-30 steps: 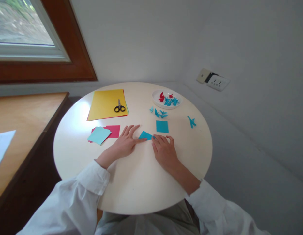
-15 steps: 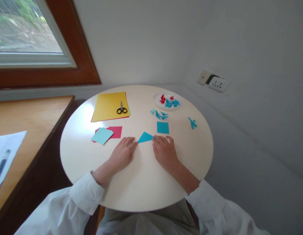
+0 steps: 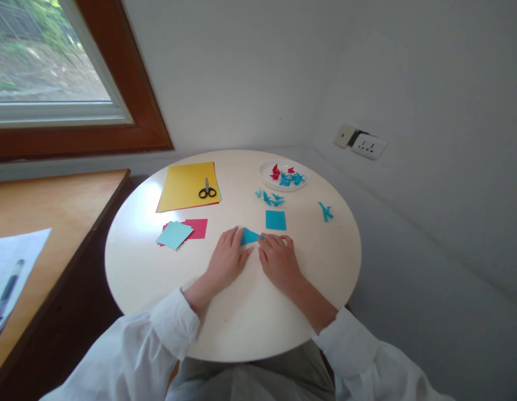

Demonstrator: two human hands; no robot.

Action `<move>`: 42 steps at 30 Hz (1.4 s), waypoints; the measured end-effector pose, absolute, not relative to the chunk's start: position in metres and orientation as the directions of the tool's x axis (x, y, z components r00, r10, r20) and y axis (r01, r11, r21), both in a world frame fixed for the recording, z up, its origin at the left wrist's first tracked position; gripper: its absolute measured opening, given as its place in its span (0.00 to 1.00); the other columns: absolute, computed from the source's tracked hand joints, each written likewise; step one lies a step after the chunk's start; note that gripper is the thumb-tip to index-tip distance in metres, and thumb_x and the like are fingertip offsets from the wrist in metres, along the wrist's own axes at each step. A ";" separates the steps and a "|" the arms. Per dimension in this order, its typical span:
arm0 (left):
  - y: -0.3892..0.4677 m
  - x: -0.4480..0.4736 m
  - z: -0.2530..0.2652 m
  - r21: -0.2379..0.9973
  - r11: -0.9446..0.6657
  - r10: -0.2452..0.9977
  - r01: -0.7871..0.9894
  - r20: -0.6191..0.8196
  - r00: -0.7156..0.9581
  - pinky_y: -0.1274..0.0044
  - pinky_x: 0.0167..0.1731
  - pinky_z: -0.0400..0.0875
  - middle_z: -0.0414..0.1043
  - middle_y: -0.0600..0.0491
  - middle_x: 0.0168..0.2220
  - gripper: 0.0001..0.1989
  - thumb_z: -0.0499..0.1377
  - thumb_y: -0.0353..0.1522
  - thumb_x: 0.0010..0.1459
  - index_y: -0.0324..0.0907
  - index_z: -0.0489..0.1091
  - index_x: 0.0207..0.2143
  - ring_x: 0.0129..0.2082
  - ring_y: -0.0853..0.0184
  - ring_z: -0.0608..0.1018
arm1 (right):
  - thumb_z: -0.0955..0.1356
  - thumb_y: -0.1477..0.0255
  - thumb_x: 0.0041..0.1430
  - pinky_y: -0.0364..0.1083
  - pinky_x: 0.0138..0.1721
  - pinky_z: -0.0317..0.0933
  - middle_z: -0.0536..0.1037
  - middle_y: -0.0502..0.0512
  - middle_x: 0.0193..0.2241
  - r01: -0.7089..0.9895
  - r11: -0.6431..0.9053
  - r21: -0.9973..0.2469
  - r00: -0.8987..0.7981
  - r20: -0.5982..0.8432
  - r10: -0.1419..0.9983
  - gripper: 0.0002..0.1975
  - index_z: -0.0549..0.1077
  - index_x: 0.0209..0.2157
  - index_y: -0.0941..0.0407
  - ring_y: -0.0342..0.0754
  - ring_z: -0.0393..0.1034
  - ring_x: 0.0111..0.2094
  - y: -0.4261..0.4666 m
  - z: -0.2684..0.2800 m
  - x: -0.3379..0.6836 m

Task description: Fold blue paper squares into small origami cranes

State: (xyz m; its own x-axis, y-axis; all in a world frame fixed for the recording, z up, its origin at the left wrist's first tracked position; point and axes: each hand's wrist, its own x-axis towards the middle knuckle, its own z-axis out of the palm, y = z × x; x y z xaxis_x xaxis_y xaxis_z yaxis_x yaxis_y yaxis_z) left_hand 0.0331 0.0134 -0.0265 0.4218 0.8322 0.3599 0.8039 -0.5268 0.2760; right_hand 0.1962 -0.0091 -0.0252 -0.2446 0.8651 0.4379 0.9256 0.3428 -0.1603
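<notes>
A folded triangle of blue paper (image 3: 249, 236) lies flat on the round table in front of me. My left hand (image 3: 227, 257) covers its left part, the fingers together on the paper and the thumb along its lower edge. At the right corner, the fingertips of my right hand (image 3: 281, 259) are closed on the paper and hold it against the tabletop. Just beyond lies a flat blue paper square (image 3: 275, 220). Several small folded blue paper pieces (image 3: 273, 199) sit behind that square, beside a pale one (image 3: 258, 192).
A white plate (image 3: 269, 184) holds red and blue folded pieces. Scissors (image 3: 207, 192) rest on yellow sheets (image 3: 178, 186). Pale blue squares (image 3: 175, 235) overlap red paper (image 3: 198, 228) at left. Blue strips (image 3: 325, 211) lie at right. A pen (image 3: 10, 287) is on the desk alongside.
My left hand has moved right, from the triangle's left tip onto its left part, covering more of it. My right hand has stayed at the right corner.
</notes>
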 end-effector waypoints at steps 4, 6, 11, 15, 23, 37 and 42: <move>0.029 0.034 -0.019 0.383 -0.353 0.922 0.854 0.295 0.249 0.61 0.49 0.61 0.65 0.40 0.51 0.22 0.56 0.39 0.55 0.37 0.63 0.49 0.51 0.53 0.66 | 0.60 0.76 0.60 0.52 0.49 0.48 0.74 0.60 0.47 0.919 0.357 -0.169 -0.251 0.448 0.858 0.14 0.69 0.46 0.57 0.50 0.65 0.48 -0.009 -0.027 0.197; 0.032 0.036 -0.019 0.411 -0.319 0.941 0.854 0.248 0.232 0.61 0.49 0.59 0.66 0.42 0.49 0.20 0.58 0.37 0.53 0.39 0.65 0.47 0.51 0.53 0.66 | 0.59 0.76 0.60 0.52 0.49 0.49 0.74 0.60 0.47 0.917 0.359 -0.175 -0.251 0.447 0.859 0.15 0.68 0.47 0.58 0.50 0.65 0.48 -0.009 -0.027 0.197; 0.031 0.038 -0.022 0.483 -0.325 0.942 0.813 0.242 0.233 0.62 0.46 0.58 0.68 0.46 0.47 0.14 0.59 0.31 0.52 0.42 0.68 0.43 0.48 0.56 0.67 | 0.60 0.76 0.59 0.51 0.48 0.48 0.74 0.60 0.47 0.912 0.349 -0.213 -0.231 0.436 0.870 0.17 0.65 0.50 0.59 0.50 0.65 0.48 -0.009 -0.026 0.196; 0.030 0.039 -0.021 0.533 -0.331 0.941 0.779 0.252 0.227 0.63 0.46 0.58 0.70 0.48 0.44 0.15 0.59 0.30 0.51 0.42 0.66 0.44 0.47 0.57 0.69 | 0.60 0.76 0.58 0.51 0.49 0.48 0.74 0.61 0.47 0.912 0.332 -0.242 -0.201 0.440 0.875 0.18 0.65 0.51 0.61 0.51 0.66 0.48 -0.008 -0.026 0.195; 0.025 0.040 -0.016 0.595 -0.368 0.928 0.714 0.285 0.240 0.64 0.46 0.58 0.70 0.52 0.37 0.21 0.56 0.26 0.50 0.44 0.61 0.48 0.41 0.62 0.70 | 0.61 0.78 0.57 0.50 0.48 0.49 0.75 0.61 0.43 0.896 0.362 -0.259 -0.217 0.455 0.864 0.21 0.62 0.53 0.60 0.49 0.68 0.44 -0.009 -0.025 0.197; 0.031 0.036 -0.022 0.617 -0.452 0.891 0.645 0.346 0.293 0.66 0.46 0.65 0.59 0.48 0.43 0.21 0.55 0.22 0.45 0.43 0.65 0.44 0.46 0.61 0.66 | 0.59 0.82 0.56 0.49 0.48 0.49 0.75 0.58 0.43 0.806 0.491 -0.330 -0.326 0.445 0.834 0.22 0.63 0.53 0.58 0.48 0.67 0.45 -0.013 -0.017 0.197; 0.027 0.034 -0.019 0.642 -0.489 0.872 0.590 0.368 0.323 0.69 0.43 0.67 0.63 0.51 0.38 0.13 0.54 0.20 0.45 0.42 0.66 0.33 0.41 0.64 0.67 | 0.58 0.83 0.54 0.49 0.48 0.52 0.75 0.58 0.42 0.785 0.495 -0.373 -0.308 0.458 0.834 0.22 0.64 0.51 0.58 0.48 0.67 0.44 -0.013 -0.016 0.198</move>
State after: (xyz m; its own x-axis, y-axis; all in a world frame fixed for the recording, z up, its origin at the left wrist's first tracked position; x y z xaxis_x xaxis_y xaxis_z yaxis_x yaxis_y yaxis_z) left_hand 0.0343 0.0271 -0.0191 0.3231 0.8720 0.3678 0.5898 -0.4894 0.6423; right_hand 0.1980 -0.0134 -0.0161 -0.3082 0.8339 0.4579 0.7848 0.4949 -0.3731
